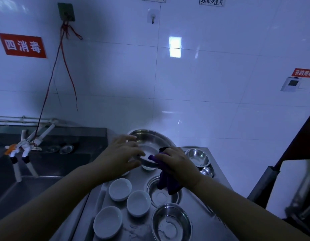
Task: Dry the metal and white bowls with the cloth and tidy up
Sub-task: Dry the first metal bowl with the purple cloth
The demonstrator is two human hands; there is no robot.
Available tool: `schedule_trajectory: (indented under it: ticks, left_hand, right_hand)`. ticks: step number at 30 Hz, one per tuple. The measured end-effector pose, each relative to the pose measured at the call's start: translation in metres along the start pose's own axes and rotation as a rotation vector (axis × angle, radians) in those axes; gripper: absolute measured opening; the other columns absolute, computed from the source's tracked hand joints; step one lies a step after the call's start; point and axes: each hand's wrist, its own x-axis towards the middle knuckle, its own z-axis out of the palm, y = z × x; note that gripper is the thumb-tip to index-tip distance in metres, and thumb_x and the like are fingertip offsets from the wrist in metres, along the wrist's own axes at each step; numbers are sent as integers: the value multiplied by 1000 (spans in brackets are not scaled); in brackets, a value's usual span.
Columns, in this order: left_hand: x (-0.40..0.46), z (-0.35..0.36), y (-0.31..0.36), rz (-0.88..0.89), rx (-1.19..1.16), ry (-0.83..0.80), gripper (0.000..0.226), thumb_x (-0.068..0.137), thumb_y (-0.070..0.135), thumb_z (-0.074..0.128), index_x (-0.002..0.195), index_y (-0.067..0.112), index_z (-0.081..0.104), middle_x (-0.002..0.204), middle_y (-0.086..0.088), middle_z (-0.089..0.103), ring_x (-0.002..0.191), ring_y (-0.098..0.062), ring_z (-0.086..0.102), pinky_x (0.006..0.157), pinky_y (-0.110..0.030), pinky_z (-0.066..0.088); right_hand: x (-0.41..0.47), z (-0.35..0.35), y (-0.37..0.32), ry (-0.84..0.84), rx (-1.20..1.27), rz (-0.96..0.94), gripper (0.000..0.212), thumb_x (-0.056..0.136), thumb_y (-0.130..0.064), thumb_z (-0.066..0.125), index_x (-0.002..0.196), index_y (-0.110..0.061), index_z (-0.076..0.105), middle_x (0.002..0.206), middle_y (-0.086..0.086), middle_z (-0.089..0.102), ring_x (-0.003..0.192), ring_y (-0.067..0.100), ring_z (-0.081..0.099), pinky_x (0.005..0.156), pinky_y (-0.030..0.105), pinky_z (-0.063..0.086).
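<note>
- large metal bowl: shiny steel, smooth
- white bowls: glazed, glossy ceramic look
- purple cloth: soft, matt fabric
- counter: brushed steel
- wall tiles: glossy white

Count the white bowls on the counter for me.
3 fully in view: one below the left hand, one right of it, one nearest the camera. White rims under the big metal bowl may be more.
</note>
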Motion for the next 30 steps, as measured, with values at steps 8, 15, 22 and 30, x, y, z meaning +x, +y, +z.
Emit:
schedule_trajectory:
  ticks: [8,15,22,30]
  left_hand:
    - [0,5,11,-343,-734,126,24,93,9,50,74,22,55,68,3,56,63,-10,51,60,-22,39]
    - [6,12,52,-612,-1300,238,20,98,22,42,97,11,60,92,-13,67,86,-31,63,65,-36,51]
    - [15,6,70,-909,-1516,228,46,95,46,35,115,10,55,110,-16,64,100,-30,58,76,-37,49]
    - [16,15,71,-931,-1649,344,43,95,53,33,108,22,60,98,-4,68,93,-25,60,63,-34,49]
  right_hand:
    - [1,-15,6,590,223,455,30,86,-31,55,103,-7,57,90,-1,55,83,8,45,71,24,44]
    - [11,0,-24,412,57,496,78,91,-64,22,127,-3,54,120,18,55,107,27,46,90,38,39]
    - [11,17,-44,369,-186,330,46,98,-41,28,133,-18,49,124,12,58,115,27,41,90,42,36]
    - [26,9,-42,360,-252,391,36,91,-37,42,119,-26,63,119,5,62,111,29,51,85,43,37]
